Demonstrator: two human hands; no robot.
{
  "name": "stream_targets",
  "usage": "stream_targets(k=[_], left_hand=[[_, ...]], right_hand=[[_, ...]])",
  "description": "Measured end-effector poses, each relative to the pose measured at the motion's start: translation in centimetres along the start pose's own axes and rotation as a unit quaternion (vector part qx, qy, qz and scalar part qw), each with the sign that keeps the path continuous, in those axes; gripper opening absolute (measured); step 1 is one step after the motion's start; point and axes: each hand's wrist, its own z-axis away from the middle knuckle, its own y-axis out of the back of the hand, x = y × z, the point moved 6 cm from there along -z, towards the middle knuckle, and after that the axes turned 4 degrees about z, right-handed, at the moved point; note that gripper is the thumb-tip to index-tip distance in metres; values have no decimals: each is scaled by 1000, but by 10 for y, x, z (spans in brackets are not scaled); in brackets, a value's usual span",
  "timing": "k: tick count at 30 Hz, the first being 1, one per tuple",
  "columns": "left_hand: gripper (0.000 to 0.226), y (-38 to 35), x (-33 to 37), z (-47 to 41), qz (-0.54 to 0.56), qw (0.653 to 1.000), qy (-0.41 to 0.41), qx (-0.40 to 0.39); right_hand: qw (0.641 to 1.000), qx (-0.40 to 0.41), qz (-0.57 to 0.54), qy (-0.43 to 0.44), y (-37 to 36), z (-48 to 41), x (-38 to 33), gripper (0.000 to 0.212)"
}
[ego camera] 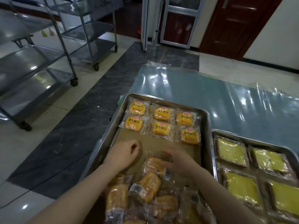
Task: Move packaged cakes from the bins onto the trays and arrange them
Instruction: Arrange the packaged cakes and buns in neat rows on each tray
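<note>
A steel tray (206, 120) lined with brown paper holds several yellow-labelled packaged cakes (159, 121) set in two rows at its far end. A loose heap of packaged cakes (148, 188) lies face down at the tray's near end. My left hand (123, 155) hovers over the bare paper with its fingers loosely curled and nothing in it. My right hand (178, 162) is blurred and rests on the topmost cake of the heap (153, 164); whether its fingers grip the cake is unclear.
A second steel tray (258, 139) on the right holds flat yellow packaged cakes (231, 151). Both trays sit on a table covered in plastic film (226, 97). Steel trolleys (48, 62) stand on the floor to the left, a doorway behind.
</note>
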Motion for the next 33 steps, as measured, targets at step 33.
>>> stream_targets(k=[33], left_hand=[[30,-13,-5,50,434,841,322,30]], right_hand=[[965,235,92,-72,17,55,43,55]])
